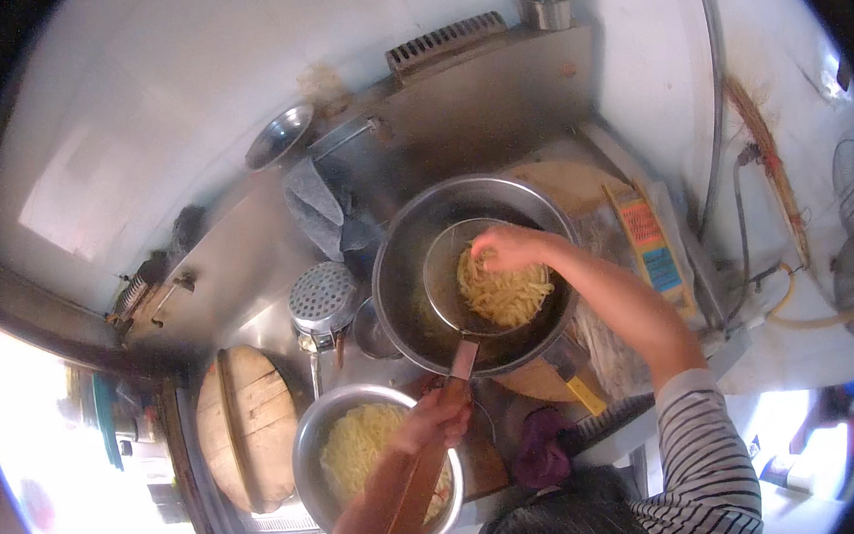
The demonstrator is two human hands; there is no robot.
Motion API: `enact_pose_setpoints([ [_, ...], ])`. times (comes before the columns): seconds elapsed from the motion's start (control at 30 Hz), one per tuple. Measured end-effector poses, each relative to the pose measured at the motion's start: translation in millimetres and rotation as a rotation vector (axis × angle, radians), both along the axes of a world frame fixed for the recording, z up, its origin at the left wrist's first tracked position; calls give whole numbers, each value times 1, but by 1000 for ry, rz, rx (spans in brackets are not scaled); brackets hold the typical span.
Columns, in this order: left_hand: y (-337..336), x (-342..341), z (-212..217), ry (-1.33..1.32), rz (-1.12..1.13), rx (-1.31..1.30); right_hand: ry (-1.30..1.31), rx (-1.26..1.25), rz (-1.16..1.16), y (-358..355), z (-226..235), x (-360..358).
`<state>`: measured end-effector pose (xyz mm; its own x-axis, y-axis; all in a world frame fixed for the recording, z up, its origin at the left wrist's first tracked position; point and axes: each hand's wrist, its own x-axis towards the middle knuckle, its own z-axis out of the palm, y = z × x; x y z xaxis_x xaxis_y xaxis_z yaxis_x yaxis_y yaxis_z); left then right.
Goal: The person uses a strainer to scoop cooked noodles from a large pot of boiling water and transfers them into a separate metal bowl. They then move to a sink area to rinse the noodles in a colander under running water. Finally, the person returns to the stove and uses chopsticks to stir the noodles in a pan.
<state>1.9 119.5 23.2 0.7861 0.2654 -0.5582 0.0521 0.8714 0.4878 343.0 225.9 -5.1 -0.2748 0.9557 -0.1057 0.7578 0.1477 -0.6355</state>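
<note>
My left hand (441, 423) is wrapped round the long wooden handle (416, 504) of a round strainer. The strainer (440, 278) sits inside a large, deep metal bowl (386, 320). A heap of golden-yellow strips (510, 296) lies toward the right side of the strainer. Over that heap's upper left edge, my right hand (516, 248) reaches in with its fingers curled down and drawn together. Whatever the fingertips pinch is hidden. Below and to the left stands a second metal bowl (307, 457) holding paler strips (356, 448), partly behind my left forearm.
A wooden lid (264, 420) lies at the left, near a perforated ladle (323, 297). At the right are a yellow-handled knife (586, 395), a round board (566, 181) and a coloured slicer (651, 244). Purple cloth (542, 449) hangs at the near edge.
</note>
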Motion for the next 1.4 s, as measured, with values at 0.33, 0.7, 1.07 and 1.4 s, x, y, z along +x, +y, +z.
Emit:
enact_pose_setpoints([
  [0.33, -56, -13, 47, -91, 196, 172, 684, 213, -811, -91, 5, 41],
  [0.7, -65, 12, 43, -74, 300, 200, -365, 454, -623, -123, -32, -28],
  [1.07, -80, 18, 187, -32, 474, 544, -209, 543, -666, -119, -46, -21],
  [1.4, -72, 13, 98, -17, 441, 430, -213, 461, -716, -116, -41, -29],
])
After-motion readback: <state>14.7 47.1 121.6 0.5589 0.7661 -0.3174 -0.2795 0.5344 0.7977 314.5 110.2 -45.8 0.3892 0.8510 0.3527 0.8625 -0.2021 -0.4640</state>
